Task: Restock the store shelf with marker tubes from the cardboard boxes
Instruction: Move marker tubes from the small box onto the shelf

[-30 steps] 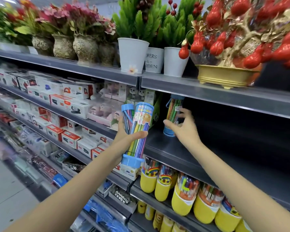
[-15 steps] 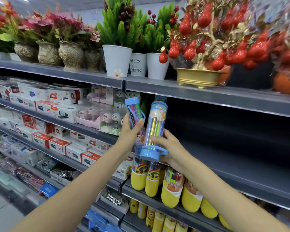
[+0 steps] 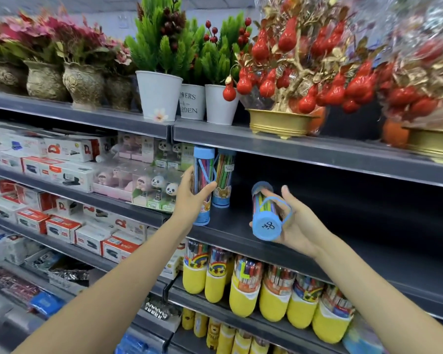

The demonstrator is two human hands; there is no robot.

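My left hand [image 3: 192, 194] grips an upright blue-capped marker tube [image 3: 203, 172] at the left end of the dark grey shelf [image 3: 343, 241]. Just behind it a second marker tube [image 3: 223, 180] stands on that shelf, apart from my hands. My right hand [image 3: 293, 221] holds a third marker tube [image 3: 266, 213] tipped on its side over the shelf, its blue base with handwriting facing me and its blue strap looped over my fingers. No cardboard box is in view.
The shelf above [image 3: 304, 149] carries white plant pots [image 3: 159, 98] and a gold bowl of red ornaments [image 3: 279, 123]. Yellow-based marker tubes [image 3: 243, 292] fill the shelf below. Panda figurines [image 3: 161, 190] and red-and-white stapler boxes [image 3: 62, 226] sit to the left.
My right hand took one tube from my left hand's pair and carried it right, tipping it on its side. My left hand moved its remaining tube up to the shelf beside the standing tube.
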